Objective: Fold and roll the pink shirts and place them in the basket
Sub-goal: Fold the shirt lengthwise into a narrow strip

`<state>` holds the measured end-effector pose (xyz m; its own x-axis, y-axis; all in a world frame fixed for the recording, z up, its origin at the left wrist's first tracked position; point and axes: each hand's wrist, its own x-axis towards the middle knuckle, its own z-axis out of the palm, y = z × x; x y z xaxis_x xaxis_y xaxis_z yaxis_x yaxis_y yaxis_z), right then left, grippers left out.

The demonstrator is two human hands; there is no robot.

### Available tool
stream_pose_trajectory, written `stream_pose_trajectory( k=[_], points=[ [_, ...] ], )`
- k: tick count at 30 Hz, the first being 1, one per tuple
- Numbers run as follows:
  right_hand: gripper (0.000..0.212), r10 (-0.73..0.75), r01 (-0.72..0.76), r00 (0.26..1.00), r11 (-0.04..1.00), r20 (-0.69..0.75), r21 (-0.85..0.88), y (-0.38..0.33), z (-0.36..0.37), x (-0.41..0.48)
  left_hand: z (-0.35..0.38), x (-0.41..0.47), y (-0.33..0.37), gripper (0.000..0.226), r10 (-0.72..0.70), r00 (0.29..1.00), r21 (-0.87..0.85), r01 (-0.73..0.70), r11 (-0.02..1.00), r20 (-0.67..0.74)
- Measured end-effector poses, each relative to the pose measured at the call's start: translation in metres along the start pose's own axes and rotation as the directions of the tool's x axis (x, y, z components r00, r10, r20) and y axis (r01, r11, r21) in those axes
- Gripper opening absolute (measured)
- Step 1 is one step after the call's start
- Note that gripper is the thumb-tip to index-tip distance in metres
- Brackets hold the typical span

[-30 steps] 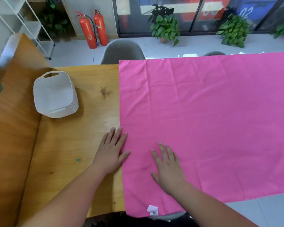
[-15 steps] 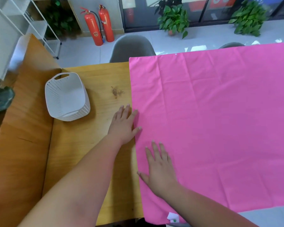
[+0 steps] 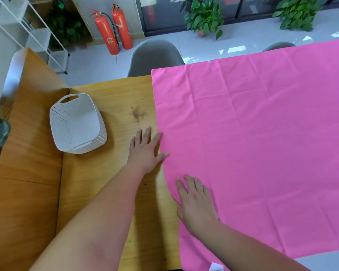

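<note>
A pink shirt lies spread flat over the right part of the wooden bench, with faint crease lines across it. It reads as one plain sheet, and its cut as a garment is hard to make out. Its right side runs out of the picture, and its near edge hangs past the bench front, so the bench under it is hidden. A small white tag at the near corner is cut off by the bottom of the frame, and any print on it cannot be read. The left hand lies palm down on the bare wood just beside the shirt's left edge. Its fingers are straight and hold nothing, and the forefinger and thumb tip touch the fabric's border. The right hand rests flat on the shirt near that same edge, its fingers extended and slightly spread, gripping nothing. Whether it presses down cannot be told. A white basket stands on the bench to the left, apart from the shirt, and its inside shows only white wall and floor. Beyond the bench, a grey chair is partly hidden by the bench's far edge. Two red fire extinguishers stand by the wall, their labels too small to read.
</note>
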<state>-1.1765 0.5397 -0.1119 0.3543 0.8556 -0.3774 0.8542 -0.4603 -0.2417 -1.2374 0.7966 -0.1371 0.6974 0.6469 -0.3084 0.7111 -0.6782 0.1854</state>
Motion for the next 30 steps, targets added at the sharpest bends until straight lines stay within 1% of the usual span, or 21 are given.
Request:
stream_pose_trajectory(
  k=[2,4,6,8,10,11,13,15,16,18,20,22,24,28,30],
  points=[
    [0.082,-0.004,0.004,1.0,1.0,-0.014,-0.011,-0.002,-0.001,0.001,-0.003,0.0,0.003,0.089,-0.009,1.0,-0.011,0.009,1.0,0.002],
    [0.086,-0.009,0.01,1.0,1.0,-0.026,0.026,-0.003,-0.009,0.001,-0.004,0.002,0.007,0.084,-0.029,0.999,-0.035,0.028,0.999,-0.024],
    [0.092,0.003,-0.008,0.999,0.994,0.05,0.109,-0.003,-0.023,-0.001,-0.004,0.003,0.013,0.075,-0.054,0.995,-0.086,0.047,0.995,-0.083],
    [0.095,0.019,-0.031,0.998,0.982,0.066,0.184,-0.005,-0.037,-0.007,-0.006,0.005,0.02,0.066,-0.069,0.985,-0.119,0.051,0.992,-0.155],
    [0.09,0.038,-0.05,0.998,0.968,0.053,0.248,-0.004,-0.043,-0.011,-0.013,0.009,0.029,0.059,-0.11,0.972,-0.129,0.085,0.988,-0.206],
    [0.084,0.046,-0.057,0.998,0.961,0.044,0.27,-0.003,-0.044,-0.013,-0.018,0.012,0.035,0.059,-0.146,0.967,-0.146,0.117,0.982,-0.208],
    [0.066,0.072,-0.076,0.997,0.956,0.026,0.284,-0.003,-0.05,-0.015,-0.027,0.021,0.043,0.063,-0.222,0.963,-0.278,0.175,0.945,-0.149],
    [0.049,0.12,-0.111,0.993,0.951,-0.016,0.289,-0.005,-0.058,-0.018,-0.035,0.033,0.048,0.062,-0.253,0.966,-0.466,0.201,0.862,-0.051],
    [0.042,0.148,-0.126,0.987,0.947,-0.055,0.295,-0.006,-0.062,-0.02,-0.039,0.039,0.051,0.058,-0.249,0.969,-0.535,0.203,0.82,-0.013],
    [0.035,0.202,-0.158,0.974,0.93,-0.103,0.331,-0.006,-0.07,-0.023,-0.046,0.048,0.055,0.048,-0.247,0.969,-0.608,0.212,0.765,0.026],
    [0.029,0.229,-0.178,0.969,0.91,-0.096,0.373,-0.004,-0.075,-0.024,-0.05,0.053,0.056,0.047,-0.271,0.961,-0.652,0.237,0.72,0.049],
    [0.032,0.228,-0.187,0.972,0.9,-0.058,0.394,-0.003,-0.077,-0.024,-0.051,0.055,0.052,0.054,-0.28,0.957,-0.699,0.25,0.67,0.074],
    [0.044,0.206,-0.189,0.979,0.898,0.0,0.397,-0.005,-0.077,-0.025,-0.05,0.052,0.043,0.059,-0.274,0.956,-0.739,0.256,0.623,0.101],
    [0.055,0.112,-0.156,0.985,0.903,0.13,0.4,-0.017,-0.071,-0.03,-0.05,0.037,0.027,0.062,-0.284,0.953,-0.757,0.263,0.597,0.107],
    [0.054,0.085,-0.142,0.984,0.898,0.154,0.416,-0.022,-0.068,-0.031,-0.053,0.027,0.022,0.061,-0.304,0.948,-0.76,0.268,0.592,0.098]
  ],
)
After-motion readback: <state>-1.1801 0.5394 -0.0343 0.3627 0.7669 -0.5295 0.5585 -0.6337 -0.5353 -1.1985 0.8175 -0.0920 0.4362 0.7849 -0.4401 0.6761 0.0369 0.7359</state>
